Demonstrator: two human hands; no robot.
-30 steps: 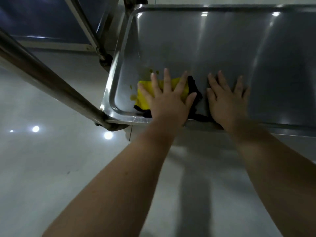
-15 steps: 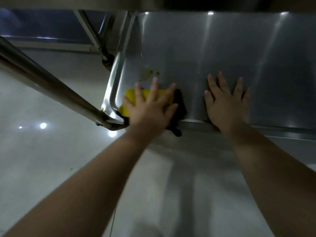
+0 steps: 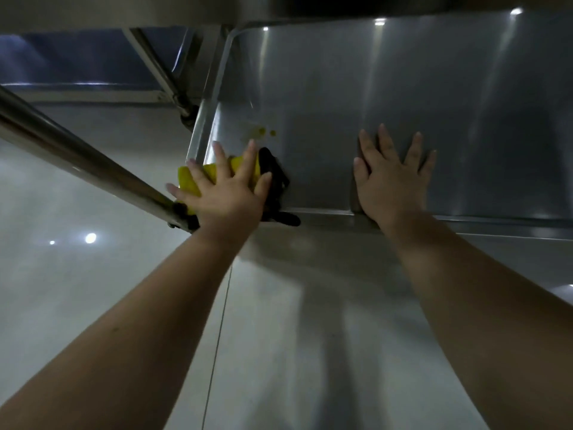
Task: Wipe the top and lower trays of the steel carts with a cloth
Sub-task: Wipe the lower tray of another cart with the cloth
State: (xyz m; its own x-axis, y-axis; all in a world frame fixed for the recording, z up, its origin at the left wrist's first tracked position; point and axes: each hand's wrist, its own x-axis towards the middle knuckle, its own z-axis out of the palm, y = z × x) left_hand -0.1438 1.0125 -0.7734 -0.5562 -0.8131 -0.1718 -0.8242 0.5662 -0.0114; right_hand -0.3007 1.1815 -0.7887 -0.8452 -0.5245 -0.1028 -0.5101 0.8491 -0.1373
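A steel cart's lower tray (image 3: 403, 72) fills the upper right of the head view. A yellow and black cloth (image 3: 189, 181) lies over its near left corner. My left hand (image 3: 226, 193) presses flat on the cloth with fingers spread, right at the corner post. Part of the cloth hangs over the front rim. My right hand (image 3: 390, 178) rests flat on the bare tray near its front rim, fingers straight. Small yellowish spots (image 3: 263, 131) sit on the tray just beyond the cloth.
A slanted steel tube (image 3: 77, 159) of the cart frame runs from the left edge down to the tray's corner. The underside of the upper tray (image 3: 356, 4) hangs overhead. A caster and frame bars (image 3: 183, 110) stand behind the tray's left rim. Pale glossy floor (image 3: 279, 336) lies below.
My left hand has slid the cloth left and toward me, from the tray floor onto the near left corner and rim. My right hand has stayed flat in place.
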